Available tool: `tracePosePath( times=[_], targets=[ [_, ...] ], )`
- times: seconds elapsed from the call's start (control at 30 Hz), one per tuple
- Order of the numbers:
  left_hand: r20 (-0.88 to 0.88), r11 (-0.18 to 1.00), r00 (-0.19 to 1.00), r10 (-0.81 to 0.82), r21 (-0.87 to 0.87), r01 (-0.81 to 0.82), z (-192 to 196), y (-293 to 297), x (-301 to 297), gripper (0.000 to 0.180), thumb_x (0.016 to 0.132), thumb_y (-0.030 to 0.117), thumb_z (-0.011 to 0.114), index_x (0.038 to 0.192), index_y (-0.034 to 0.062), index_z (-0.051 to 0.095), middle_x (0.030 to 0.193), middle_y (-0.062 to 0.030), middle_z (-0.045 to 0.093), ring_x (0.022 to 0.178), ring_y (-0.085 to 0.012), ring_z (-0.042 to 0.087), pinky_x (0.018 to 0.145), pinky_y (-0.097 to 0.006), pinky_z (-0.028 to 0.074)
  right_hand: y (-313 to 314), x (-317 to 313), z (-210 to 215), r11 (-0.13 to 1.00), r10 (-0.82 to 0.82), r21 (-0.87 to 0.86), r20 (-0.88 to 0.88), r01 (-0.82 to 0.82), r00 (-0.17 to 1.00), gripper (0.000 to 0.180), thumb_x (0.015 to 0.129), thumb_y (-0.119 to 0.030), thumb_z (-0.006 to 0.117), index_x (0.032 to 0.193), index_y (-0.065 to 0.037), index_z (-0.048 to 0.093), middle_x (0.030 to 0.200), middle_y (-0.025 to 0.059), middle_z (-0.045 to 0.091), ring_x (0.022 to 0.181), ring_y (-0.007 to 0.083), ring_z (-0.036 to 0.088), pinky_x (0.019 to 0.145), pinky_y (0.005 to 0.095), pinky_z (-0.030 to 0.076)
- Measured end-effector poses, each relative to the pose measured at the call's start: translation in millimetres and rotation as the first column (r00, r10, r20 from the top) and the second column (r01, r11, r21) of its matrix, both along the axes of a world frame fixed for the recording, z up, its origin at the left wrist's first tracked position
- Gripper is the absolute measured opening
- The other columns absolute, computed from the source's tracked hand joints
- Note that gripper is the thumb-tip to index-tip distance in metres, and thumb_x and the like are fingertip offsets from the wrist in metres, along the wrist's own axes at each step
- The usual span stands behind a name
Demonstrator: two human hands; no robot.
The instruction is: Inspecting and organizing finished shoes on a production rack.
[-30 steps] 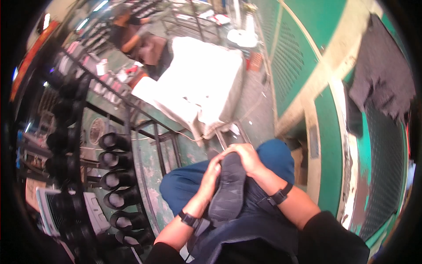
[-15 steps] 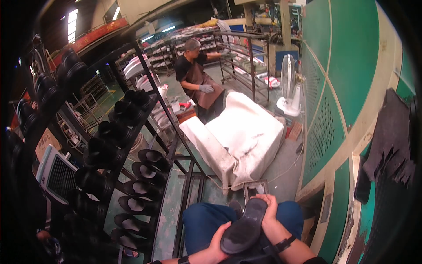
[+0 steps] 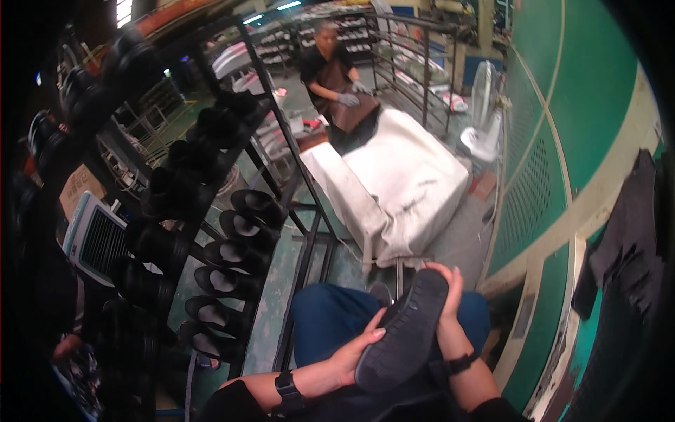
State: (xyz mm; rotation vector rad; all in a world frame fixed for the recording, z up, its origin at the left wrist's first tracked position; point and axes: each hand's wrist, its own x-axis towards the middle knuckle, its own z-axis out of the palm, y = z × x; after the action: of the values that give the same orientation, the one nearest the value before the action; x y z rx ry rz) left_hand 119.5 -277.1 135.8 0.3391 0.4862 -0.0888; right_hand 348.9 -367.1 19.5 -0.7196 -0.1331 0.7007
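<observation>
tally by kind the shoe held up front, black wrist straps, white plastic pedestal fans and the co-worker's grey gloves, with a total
Held black shoe: 1
Black wrist straps: 2
White plastic pedestal fan: 1
Grey gloves: 2
Total: 6

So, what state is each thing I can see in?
Held shoe: tilted, sole facing the camera
Left fingers: gripping its left edge
Right fingers: gripping near its upper end
Racked shoes: lined up in rows
White cloth: draped, creased, marked
Fan: upright; spinning, can't tell

hands [image 3: 354,353] [image 3: 452,299]: shoe rack [image 3: 263,74] blocks left | gap between draped block [image 3: 415,169], green wall [image 3: 598,91]
</observation>
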Motion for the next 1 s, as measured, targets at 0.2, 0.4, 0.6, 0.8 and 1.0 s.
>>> tracePosePath(
  times=[0.2,0.4,0.6,0.8,1.0],
  targets=[
    [0.032,1.0,0.999,0.029,-0.012,-0.028,14,-18,-11,0.094,0.084,0.021,0.066,0.162,0.022,0.013,0.161,-0.0128,0.029,0.142,-0.0306,0.04,0.116,-0.047,0.035,-27,21,-75,0.875,0.379,-0.324,-0.006,-0.36,0.926,0.038,0.1,-0.026,0.054,0.125,0.001,0.063,0.113,0.0094,0.07,0.103,0.0201,0.067,0.091,0.0352,0.054],
    [0.772,0.929,0.629,0.092,0.16,-0.333,51,23,-7,0.116,0.079,0.049,0.082,0.158,0.0033,0.011,0.159,-0.0247,0.023,0.141,-0.0466,0.034,0.104,-0.067,0.045,-72,-8,-6,0.559,0.804,0.37,-0.026,-0.742,0.594,0.065,0.092,-0.046,0.067,0.135,0.001,0.054,0.117,0.0187,0.068,0.095,0.0293,0.071,0.073,0.0439,0.062],
    [0.556,0.768,0.749,0.36,0.278,-0.576,57,40,-40,0.109,0.071,0.042,0.082,0.153,0.0011,0.024,0.145,-0.0296,0.039,0.13,-0.0461,0.048,0.102,-0.062,0.048,58,54,82,0.925,0.379,0.106,-0.197,-0.365,0.904,0.054,0.098,-0.047,0.054,0.127,-0.002,0.055,0.11,0.0202,0.067,0.081,0.0358,0.071,0.051,0.0379,0.055],
    [0.497,0.413,0.728,0.472,0.605,-0.681,37,37,-107,0.12,0.064,0.032,0.084,0.158,0.0093,0.014,0.152,-0.0171,0.036,0.136,-0.0362,0.044,0.114,-0.049,0.037,110,32,63,0.876,0.417,-0.136,-0.27,-0.463,0.868,0.05,0.103,-0.038,0.043,0.138,-0.004,0.048,0.118,0.0217,0.066,0.098,0.032,0.07,0.07,0.0388,0.058],
    [0.316,-0.446,0.946,0.072,0.859,-0.252,51,61,-132,0.106,0.068,0.027,0.086,0.156,0.0111,0.03,0.16,-0.0282,0.021,0.147,-0.0419,0.03,0.116,-0.05,0.03,50,-63,78,0.394,0.914,0.023,-0.111,-0.919,0.39,0.081,0.098,-0.066,0.038,0.145,0.0,0.043,0.133,0.0235,0.058,0.112,0.0387,0.065,0.079,0.0485,0.061]
  ],
)
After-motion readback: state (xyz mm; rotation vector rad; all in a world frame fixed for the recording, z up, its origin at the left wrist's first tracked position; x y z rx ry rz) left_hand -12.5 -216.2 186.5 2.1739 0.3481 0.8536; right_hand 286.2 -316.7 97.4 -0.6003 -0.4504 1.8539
